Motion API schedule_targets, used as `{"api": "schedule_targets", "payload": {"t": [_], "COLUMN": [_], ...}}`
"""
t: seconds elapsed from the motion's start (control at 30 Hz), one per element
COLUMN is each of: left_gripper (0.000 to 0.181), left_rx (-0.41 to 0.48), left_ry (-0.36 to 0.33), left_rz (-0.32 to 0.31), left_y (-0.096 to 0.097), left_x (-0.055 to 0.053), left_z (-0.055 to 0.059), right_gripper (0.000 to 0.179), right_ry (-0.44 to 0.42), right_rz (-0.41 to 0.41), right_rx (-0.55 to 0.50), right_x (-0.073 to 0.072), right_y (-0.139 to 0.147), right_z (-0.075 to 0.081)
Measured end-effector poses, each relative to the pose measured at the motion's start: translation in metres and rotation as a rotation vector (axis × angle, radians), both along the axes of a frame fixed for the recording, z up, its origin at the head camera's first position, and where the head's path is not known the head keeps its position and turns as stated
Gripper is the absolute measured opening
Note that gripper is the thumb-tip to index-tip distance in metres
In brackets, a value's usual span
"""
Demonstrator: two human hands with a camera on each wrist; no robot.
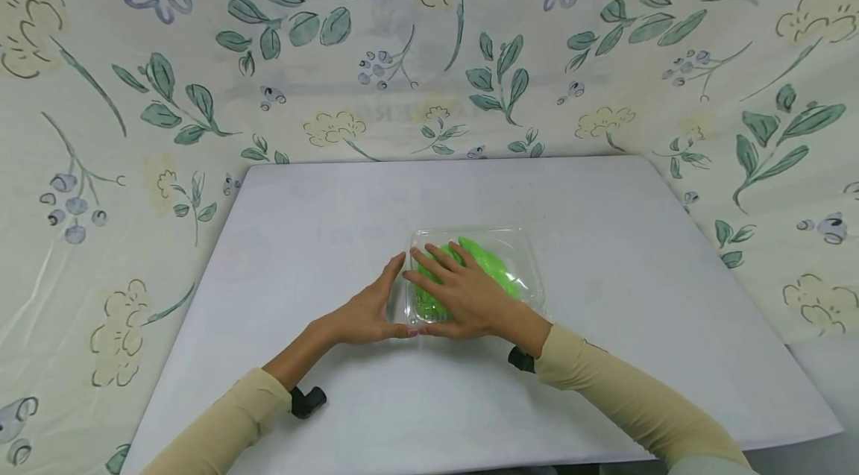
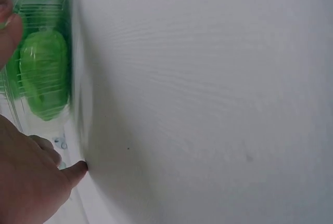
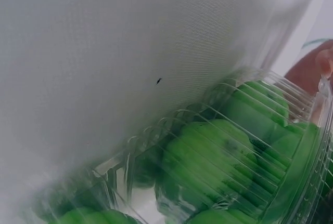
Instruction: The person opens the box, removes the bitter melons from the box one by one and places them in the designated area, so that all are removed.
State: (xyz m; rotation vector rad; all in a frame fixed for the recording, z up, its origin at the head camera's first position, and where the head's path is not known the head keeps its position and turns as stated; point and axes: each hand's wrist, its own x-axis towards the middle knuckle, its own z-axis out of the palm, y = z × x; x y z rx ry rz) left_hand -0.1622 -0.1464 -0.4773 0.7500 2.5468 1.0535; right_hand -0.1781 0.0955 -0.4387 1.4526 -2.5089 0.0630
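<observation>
A clear plastic clamshell box (image 1: 535, 266) lies near the middle of the white tabletop. Several smooth green fruits (image 1: 488, 265), mango-like in shape, show through its ribbed wall in the right wrist view (image 3: 208, 156). My right hand (image 1: 470, 303) rests on the lid with its fingers spread, covering part of the fruit, its thumb along the front edge. At the box's left side, my left hand (image 1: 365, 311) has its thumb and fingers wide apart, thumb tip near the front left corner. One fingertip of the left hand (image 2: 31, 177) meets the white surface in the left wrist view.
White tabletop (image 1: 322, 229) extends all round the box. A floral cloth (image 1: 403, 109) hangs behind it and along both sides. Small black cameras sit under the wrists, one at the left sleeve (image 1: 309, 402) and one at the right (image 1: 521, 359).
</observation>
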Motion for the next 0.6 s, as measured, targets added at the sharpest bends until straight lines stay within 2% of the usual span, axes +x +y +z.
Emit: {"api": "schedule_targets", "payload": {"t": [0.13,0.27,0.37,0.5,0.6], "left_gripper": [0.126,0.107,0.099,0.105,0.106], "left_rx": [0.032,0.023,0.011,0.030,0.033], "left_ry": [-0.011,0.086,0.130,0.067,0.051], "left_rz": [0.001,0.026,0.057,0.055,0.051], "left_y": [0.002,0.006,0.007,0.007,0.004], "left_x": [-0.002,-0.009,-0.015,-0.018,-0.017], "left_z": [-0.002,-0.009,-0.013,-0.012,-0.010], "right_gripper": [0.083,0.081,0.081,0.081,0.082], "right_ry": [-0.015,-0.015,-0.031,-0.032,-0.009], "right_rz": [-0.004,-0.020,-0.024,-0.021,-0.017], "right_rx": [0.002,0.006,0.011,0.014,0.015], "right_x": [0.001,0.001,0.002,0.002,0.000], "right_y": [0.001,0.003,0.002,0.002,0.000], "right_z": [0.000,0.000,0.000,0.001,0.002]}}
